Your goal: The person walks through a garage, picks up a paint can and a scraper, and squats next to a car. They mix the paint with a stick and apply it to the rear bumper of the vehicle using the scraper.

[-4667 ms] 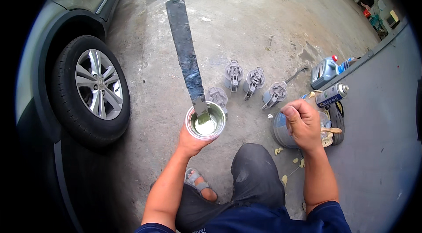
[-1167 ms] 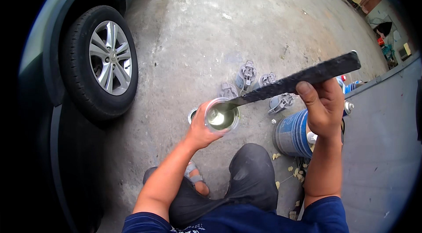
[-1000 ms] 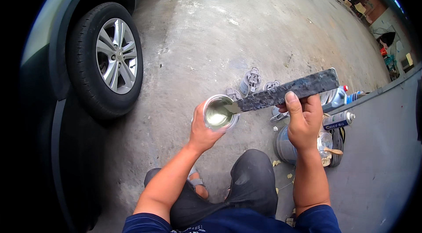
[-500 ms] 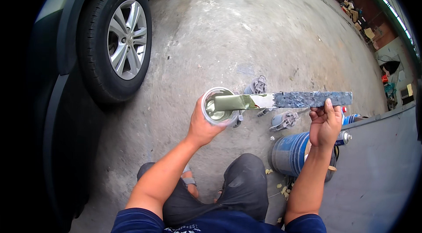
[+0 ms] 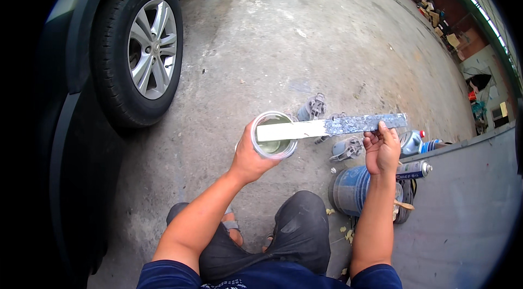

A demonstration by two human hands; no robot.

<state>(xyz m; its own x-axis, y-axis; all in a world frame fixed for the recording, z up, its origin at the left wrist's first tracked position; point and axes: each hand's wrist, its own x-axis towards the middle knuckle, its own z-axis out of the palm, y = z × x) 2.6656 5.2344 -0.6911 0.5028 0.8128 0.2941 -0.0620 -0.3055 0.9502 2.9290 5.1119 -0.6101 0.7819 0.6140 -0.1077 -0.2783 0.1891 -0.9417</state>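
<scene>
In mid-frame, the left hand point(image 5: 251, 155) wraps around a clear cup point(image 5: 293, 148). Right of it, the right hand point(image 5: 383, 150) pinches a flat stick point(image 5: 333, 127), its end over the cup. If the stick tips, what looks like green paint point(image 5: 277, 146) could drip on the floor point(image 5: 256, 54).

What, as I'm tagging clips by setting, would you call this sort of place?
Probably a vehicle workshop or garage: there's a car wheel at left, a spray can at right, and a cup of greenish liquid in the left hand.
</scene>
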